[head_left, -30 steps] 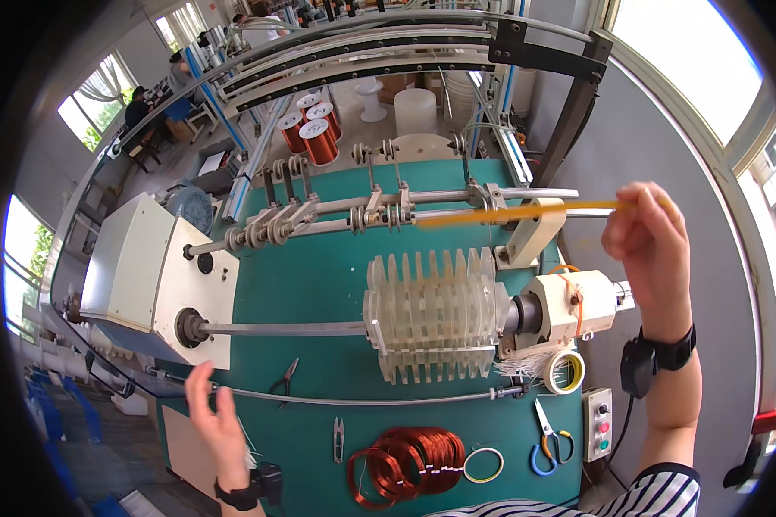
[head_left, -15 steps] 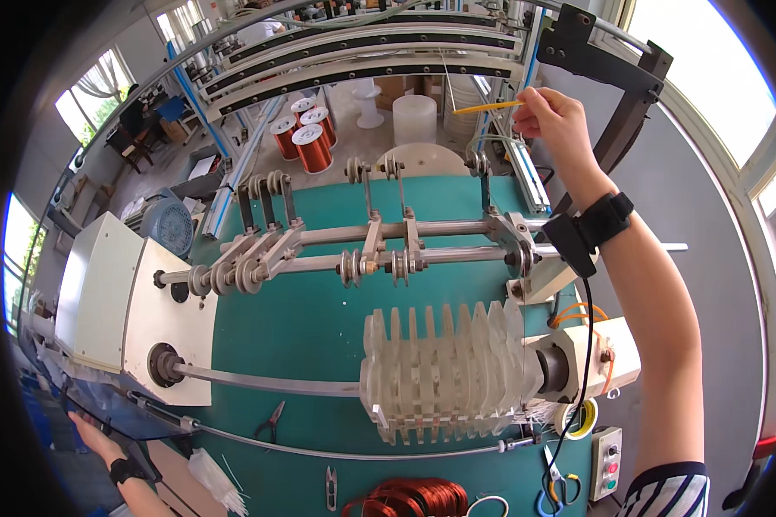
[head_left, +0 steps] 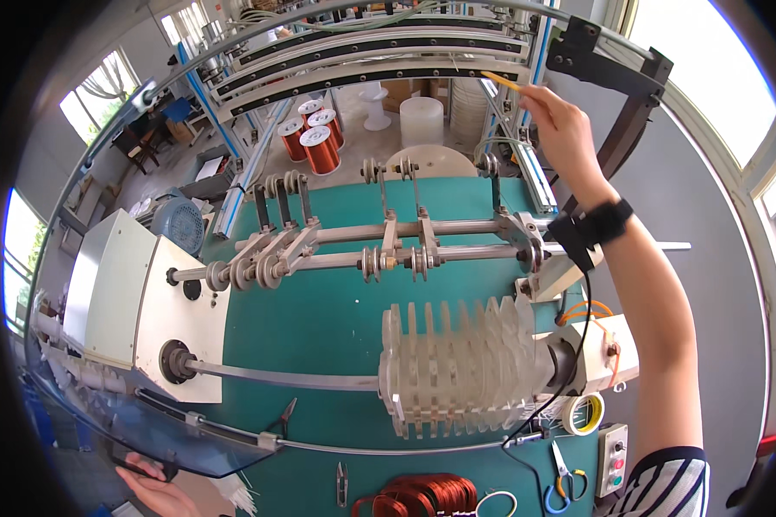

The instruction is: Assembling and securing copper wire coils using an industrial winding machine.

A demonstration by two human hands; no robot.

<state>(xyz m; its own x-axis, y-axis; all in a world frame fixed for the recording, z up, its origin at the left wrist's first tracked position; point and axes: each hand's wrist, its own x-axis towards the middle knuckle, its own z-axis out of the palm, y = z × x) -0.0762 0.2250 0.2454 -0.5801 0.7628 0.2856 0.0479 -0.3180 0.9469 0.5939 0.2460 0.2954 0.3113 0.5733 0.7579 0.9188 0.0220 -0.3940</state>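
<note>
My right hand [head_left: 562, 129] is raised at the upper right, its fingers pinching a slim yellow stick [head_left: 502, 81]. The stick points left and slightly up, before the black-and-silver rails [head_left: 371, 62]. At the lower left, my left hand [head_left: 159, 493] has its fingers curled at the edge of a clear curved shield [head_left: 203, 444]; part of that hand is hidden. Between my arms, a ribbed translucent winding form [head_left: 457, 366] sits on a square metal shaft [head_left: 284, 379]. Several grooved pulleys [head_left: 372, 263] stand on two bars behind it.
On the green table [head_left: 302, 336] lie red copper wire coils [head_left: 427, 495], small snips [head_left: 342, 484], scissors [head_left: 562, 478], pliers [head_left: 289, 418] and a tape roll [head_left: 585, 414]. A button box [head_left: 610, 461] stands at right. Copper wire spools [head_left: 322, 151] are on the floor beyond. A black cable [head_left: 588, 336] hangs from my right wrist.
My right hand has risen slightly and the yellow stick has tilted upward at its left end. My left hand and the clear shield have shifted right and down. The whole view has moved a little.
</note>
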